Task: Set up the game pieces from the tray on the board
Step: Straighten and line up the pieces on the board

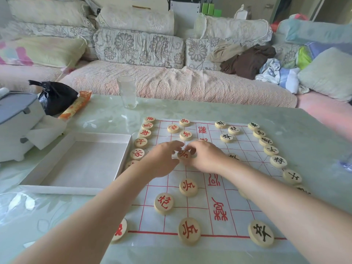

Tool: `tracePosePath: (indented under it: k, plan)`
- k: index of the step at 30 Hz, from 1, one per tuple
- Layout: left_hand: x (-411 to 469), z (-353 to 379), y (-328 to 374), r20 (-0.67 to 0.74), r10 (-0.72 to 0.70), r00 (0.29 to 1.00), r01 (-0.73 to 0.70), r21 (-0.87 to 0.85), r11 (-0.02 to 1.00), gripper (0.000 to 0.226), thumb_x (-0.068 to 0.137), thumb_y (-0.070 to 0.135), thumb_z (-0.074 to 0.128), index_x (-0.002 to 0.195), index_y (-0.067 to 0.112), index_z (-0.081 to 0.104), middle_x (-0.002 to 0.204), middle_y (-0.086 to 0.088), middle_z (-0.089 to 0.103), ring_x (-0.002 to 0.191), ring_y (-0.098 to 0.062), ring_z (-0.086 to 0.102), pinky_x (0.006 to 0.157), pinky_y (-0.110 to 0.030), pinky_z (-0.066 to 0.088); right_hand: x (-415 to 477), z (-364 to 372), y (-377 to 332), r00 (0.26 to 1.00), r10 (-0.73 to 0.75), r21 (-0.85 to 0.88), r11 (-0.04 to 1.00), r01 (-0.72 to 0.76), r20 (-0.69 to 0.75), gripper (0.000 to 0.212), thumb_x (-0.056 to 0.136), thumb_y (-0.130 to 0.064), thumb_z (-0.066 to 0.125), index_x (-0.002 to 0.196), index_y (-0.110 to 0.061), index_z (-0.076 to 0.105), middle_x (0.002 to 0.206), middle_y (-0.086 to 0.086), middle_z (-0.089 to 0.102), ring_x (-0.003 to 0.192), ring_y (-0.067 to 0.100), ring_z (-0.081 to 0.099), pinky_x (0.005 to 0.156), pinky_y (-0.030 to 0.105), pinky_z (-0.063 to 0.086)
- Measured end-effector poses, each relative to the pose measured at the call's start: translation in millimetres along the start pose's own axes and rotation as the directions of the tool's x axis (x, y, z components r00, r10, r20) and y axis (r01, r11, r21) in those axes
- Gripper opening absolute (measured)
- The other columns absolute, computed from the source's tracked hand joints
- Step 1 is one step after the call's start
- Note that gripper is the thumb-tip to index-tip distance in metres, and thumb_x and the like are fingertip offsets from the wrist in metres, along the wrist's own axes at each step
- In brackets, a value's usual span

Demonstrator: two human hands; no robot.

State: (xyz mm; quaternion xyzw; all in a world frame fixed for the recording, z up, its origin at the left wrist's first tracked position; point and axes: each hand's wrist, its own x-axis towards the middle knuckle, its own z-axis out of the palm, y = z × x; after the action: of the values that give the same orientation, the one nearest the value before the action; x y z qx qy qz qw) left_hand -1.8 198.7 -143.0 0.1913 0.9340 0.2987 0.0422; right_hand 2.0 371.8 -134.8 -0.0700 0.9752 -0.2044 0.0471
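Note:
A white paper board [245,189] with red grid lines lies on the table. Round wooden pieces stand on it, red-lettered ones [188,187] on its left half and black-lettered ones [278,161] on its right half. At the board's middle lies one red-lettered piece [184,154]. My left hand [160,161] and my right hand [206,156] meet over it, and the fingertips of both pinch its edges. The white tray [80,161] lies left of the board with nothing in it.
A clear drinking glass [127,94] stands behind the board. A black bag [55,96], an orange packet [76,105] and a white-grey appliance [15,121] sit at the table's left. A sofa with cushions and clothes runs along the far side.

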Motion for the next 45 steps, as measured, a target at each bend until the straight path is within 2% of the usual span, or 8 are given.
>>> tracePosePath:
  k: [5,10,17,25,31,35,39,45]
  plan:
    - [1.8,1.3,-3.9,-0.060,-0.006,0.998,0.008,0.018,1.000,0.047,0.088,0.017,0.063,0.133,0.025,0.051,0.123,0.006,0.059,0.106,-0.011,0.054,0.085,-0.018,0.039,4.8,-2.5,12.4,0.998,-0.019,0.059,0.998,0.015,0.064,0.052,0.086,-0.037,0.067,0.136,-0.031,0.054,0.125,-0.012,0.057,0.117,0.012,0.053,0.090,0.023,0.040]
    - [2.3,8.6,-0.6,-0.084,-0.009,0.996,0.019,0.116,0.993,0.041,0.086,0.023,0.065,0.126,0.031,0.059,0.121,0.011,0.062,0.111,-0.014,0.053,0.092,-0.035,0.049,5.5,2.7,11.4,0.999,-0.044,0.072,0.996,0.042,0.025,0.045,0.081,-0.051,0.069,0.122,-0.033,0.063,0.115,-0.013,0.059,0.109,0.009,0.056,0.094,0.029,0.047]
    - [3.0,10.5,-3.2,-0.097,-0.022,0.995,0.031,0.093,0.995,0.038,0.084,0.024,0.068,0.121,0.032,0.061,0.113,0.013,0.066,0.104,-0.013,0.054,0.088,-0.035,0.050,0.5,-1.5,10.8,0.997,-0.066,0.061,0.996,0.064,0.035,0.034,0.082,-0.039,0.069,0.114,-0.027,0.066,0.114,-0.011,0.059,0.108,0.014,0.054,0.093,0.032,0.047]
    - [5.0,13.7,-3.9,-0.121,-0.019,0.992,0.034,0.119,0.992,0.033,0.085,0.025,0.068,0.117,0.031,0.063,0.108,0.014,0.068,0.103,-0.013,0.055,0.086,-0.035,0.051,-1.4,-2.2,3.2,0.998,-0.064,0.048,0.997,0.063,0.027,0.024,0.084,-0.049,0.067,0.095,-0.028,0.070,0.104,-0.006,0.059,0.098,0.016,0.060,0.089,0.038,0.052]
    - [-3.4,0.9,-1.2,-0.119,0.012,0.993,0.000,0.102,0.995,0.039,0.086,0.026,0.068,0.124,0.027,0.059,0.111,0.010,0.065,0.102,-0.013,0.056,0.087,-0.033,0.050,-3.7,-4.2,7.3,0.999,-0.049,0.045,0.998,0.049,0.015,0.061,0.084,-0.049,0.069,0.139,-0.030,0.051,0.127,-0.010,0.051,0.118,0.011,0.052,0.097,0.028,0.043]
    - [-22.5,-17.7,4.6,-0.148,0.078,0.986,-0.056,0.148,0.987,0.024,0.088,0.028,0.064,0.112,0.029,0.061,0.099,0.010,0.059,0.092,-0.011,0.052,0.073,-0.022,0.037,-17.2,-10.3,-8.9,0.991,-0.137,0.071,0.988,0.137,-0.001,0.048,0.084,-0.043,0.071,0.129,-0.034,0.058,0.120,-0.015,0.053,0.103,0.006,0.054,0.093,0.027,0.045]
    - [-54.2,-29.8,1.7,-0.040,0.078,0.996,-0.070,0.177,0.982,0.013,0.087,0.030,0.063,0.099,0.031,0.059,0.092,0.015,0.057,0.079,-0.002,0.051,0.063,-0.012,0.036,-44.2,-9.6,-34.7,0.965,-0.238,-0.010,0.971,0.241,0.106,0.032,0.084,-0.041,0.068,0.116,-0.037,0.064,0.106,-0.020,0.058,0.096,0.004,0.054,0.084,0.024,0.044]
    - [-93.4,-40.1,-5.5,0.043,0.059,0.997,-0.067,0.214,0.974,0.019,0.082,0.035,0.065,0.098,0.035,0.057,0.093,0.020,0.057,0.085,-0.002,0.053,0.066,-0.010,0.038,-71.5,-3.0,-50.8,0.911,-0.343,-0.064,0.928,0.366,0.229,0.048,0.080,-0.046,0.068,0.126,-0.040,0.059,0.120,-0.023,0.054,0.076,-0.015,0.042,0.072,0.013,0.033]
